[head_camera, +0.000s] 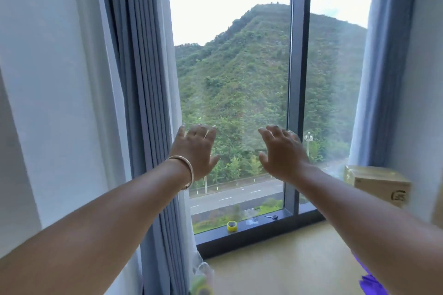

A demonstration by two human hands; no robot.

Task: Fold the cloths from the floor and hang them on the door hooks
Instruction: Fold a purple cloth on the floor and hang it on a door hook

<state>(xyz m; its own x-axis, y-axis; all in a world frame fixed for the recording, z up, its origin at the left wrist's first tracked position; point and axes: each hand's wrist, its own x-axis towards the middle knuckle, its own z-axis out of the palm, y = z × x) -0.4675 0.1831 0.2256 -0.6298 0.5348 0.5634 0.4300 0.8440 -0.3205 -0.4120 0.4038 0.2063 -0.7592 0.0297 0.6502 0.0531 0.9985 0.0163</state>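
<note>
- Window: fills the view; no door or hooks are visible, so the work may stall while the gaze is turned from the floor.
- Left hand and right hand: raised before the window, fingers spread, grasping nothing.
- Purple fabric: below and right of the window at the frame edge, crumpled, mostly cut off; possibly one of the cloths, and easily trodden on unseen.
- Tape roll: on the window ledge.
</note>
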